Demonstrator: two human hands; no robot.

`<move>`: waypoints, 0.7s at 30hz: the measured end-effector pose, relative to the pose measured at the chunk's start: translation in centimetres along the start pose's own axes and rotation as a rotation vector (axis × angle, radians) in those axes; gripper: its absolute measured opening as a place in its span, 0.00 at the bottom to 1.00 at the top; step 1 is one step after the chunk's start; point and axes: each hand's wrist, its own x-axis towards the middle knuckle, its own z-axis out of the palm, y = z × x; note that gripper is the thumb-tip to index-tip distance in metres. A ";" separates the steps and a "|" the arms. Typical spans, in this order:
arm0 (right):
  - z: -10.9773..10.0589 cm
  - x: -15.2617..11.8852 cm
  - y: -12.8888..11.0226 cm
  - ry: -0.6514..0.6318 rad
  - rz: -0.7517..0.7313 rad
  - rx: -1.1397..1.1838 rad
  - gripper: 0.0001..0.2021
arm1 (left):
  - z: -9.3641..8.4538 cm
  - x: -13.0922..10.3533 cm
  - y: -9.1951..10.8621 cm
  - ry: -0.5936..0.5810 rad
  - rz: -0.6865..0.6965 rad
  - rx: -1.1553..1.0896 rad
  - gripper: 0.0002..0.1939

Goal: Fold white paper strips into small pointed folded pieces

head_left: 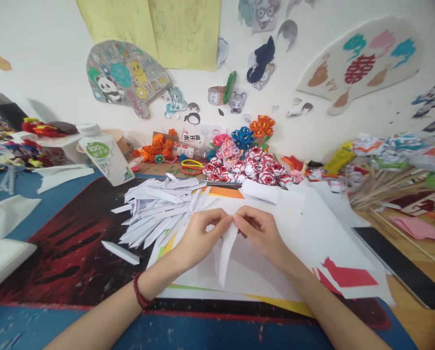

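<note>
A narrow white paper strip (227, 255) hangs between my hands above the stacked paper sheets (276, 272). My left hand (207, 231) pinches its top end between thumb and forefinger. Right against it, my right hand (259, 231) pinches the same end, the two thumb tips nearly touching. The strip's lower end dangles free and points toward me. Beside my left hand lies a heap of folded white paper strips (155, 206), and one loose folded strip (120, 253) rests apart on the dark mat. The curled fingers of both hands are partly hidden.
A white bottle (106, 158) stands behind the heap. Red-and-white paper flowers (254, 167) are piled along the wall. At right lie red paper scraps (349, 274), a black phone-like slab (403, 265) and a bundle of thin sticks (381, 182). A white box-like object (6, 262) sits at left.
</note>
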 end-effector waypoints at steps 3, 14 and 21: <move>-0.2 0.2 0.2 0.069 -0.007 -0.015 0.12 | 0.2 0.1 -0.2 -0.026 -0.042 -0.061 0.17; -1.8 1.2 0.7 0.259 -0.024 -0.023 0.12 | 0.2 0.3 -0.6 -0.113 -0.089 -0.035 0.17; -2.9 2.0 2.0 0.341 -0.025 0.016 0.12 | -0.1 0.6 -1.0 -0.107 -0.082 0.047 0.17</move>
